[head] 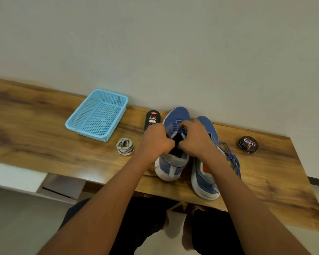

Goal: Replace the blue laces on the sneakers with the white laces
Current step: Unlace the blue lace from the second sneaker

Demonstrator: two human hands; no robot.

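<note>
The long wooden tabletop [44,115] runs along a pale wall, and the pair of blue fabric sneakers with white soles stands toes to the wall, heels at the near edge. The right sneaker [206,173] sits unattended, and a loose blue lace [232,159] trails off its outer side toward the near edge. The left sneaker [170,162] is the one in hand. Both shoes look light and soft in the upper, so the shoe would likely shift if a lace were tugged hard; bracing the collar while pulling seems wise.

At the far edge lies a light blue perforated plastic basket [98,115], and beside it a black shoe-polish tube [152,119] lies against the left sneaker's toe. A round black polish tin [248,144] sits well apart to the right.

The coiled bundle of white flat laces [125,146] rests between basket and left sneaker, limp and light; it is best taken by a stiff tip.

The left hand [156,140] is curled at the left sneaker's throat, gripping its edge. The right hand [195,138] has its fingers bent, seemingly pinching the blue lace in the eyelets [175,126], though the exact contact is hidden.
</note>
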